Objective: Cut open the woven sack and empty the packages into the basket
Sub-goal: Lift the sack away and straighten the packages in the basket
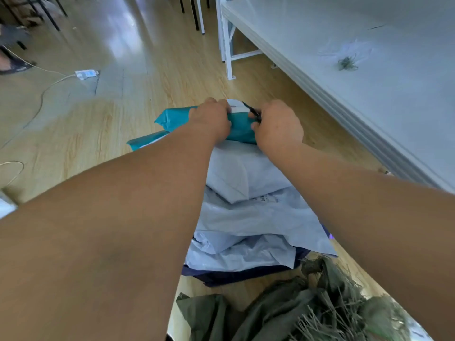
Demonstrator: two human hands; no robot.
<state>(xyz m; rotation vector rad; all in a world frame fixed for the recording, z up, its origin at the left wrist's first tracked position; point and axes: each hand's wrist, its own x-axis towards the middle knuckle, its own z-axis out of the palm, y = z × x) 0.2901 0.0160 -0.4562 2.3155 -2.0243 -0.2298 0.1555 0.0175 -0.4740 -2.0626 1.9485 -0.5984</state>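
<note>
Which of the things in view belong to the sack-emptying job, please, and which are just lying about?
Job: green woven sack, teal package, white packages, small black cutter in right hand, left hand.
Lying about: power strip, white cable, white table, green fibre scraps.

open floor left, blocked on the right

bare wooden floor (118, 134) lies open left of the parcel pile (246, 207), crossed by a cable (41, 94); the white table (344, 77) edge walls the right, and the frayed green sack (307, 308) crowds the near side.
</note>
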